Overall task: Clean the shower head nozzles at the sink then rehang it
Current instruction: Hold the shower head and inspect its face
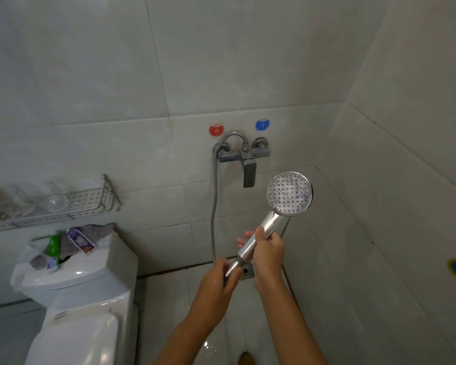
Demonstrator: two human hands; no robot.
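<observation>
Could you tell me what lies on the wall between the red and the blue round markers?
In the head view, only bare tile lies between the red marker and the blue marker; the hose arches just below that stretch.

The shower head (290, 193) is held up with its nozzle face turned toward the camera; its chrome handle is gripped by the right hand (267, 250), and the handle's lower end is pinched by the left hand (219, 277); the hose (214, 206) is seen hanging from the wall mixer tap (244, 158); a toilet (77, 299) is seen at the left; a floor drain (246, 271) is partly hidden behind the hands.
</observation>
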